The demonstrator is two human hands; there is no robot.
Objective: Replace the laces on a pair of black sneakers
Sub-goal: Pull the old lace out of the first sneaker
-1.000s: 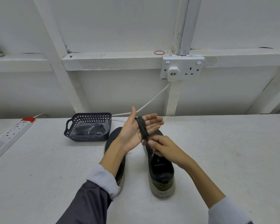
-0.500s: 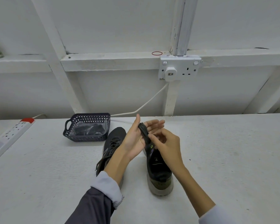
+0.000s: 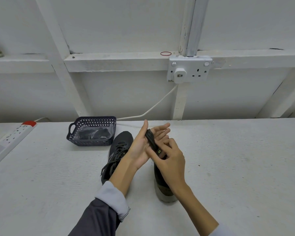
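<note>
Our left hand [image 3: 140,149] is at frame centre, palm up, fingers straight and spread, thumb pointing up. The black fabric shoelace [image 3: 151,139] is wound in a tight coil across those fingers. Our right hand [image 3: 171,161] is just below it with its fingertips pinching the coil's lower end; we cannot tell whether that is the loose tail

Both hands hover over the two black mesh sneakers with pale soles on the white table [image 3: 228,167]. The left-of-centre sneaker [image 3: 119,150] is laced, with loose ends trailing. The right-of-centre sneaker [image 3: 162,189] is mostly hidden by our hands, so its eyelets are unreadable

The dark perforated plastic basket [image 3: 90,142] at centre left holds a clear plastic bag [image 3: 92,132] with dark contents, likely spare laces

Step in hand looks like bundling a lace. To do it well, we hold the left fingers stiff and together so the loops don't slide off. We keep tension with the right pinch, wrap the tail round the middle, tuck it under, and slip the coil off in one piece
</note>
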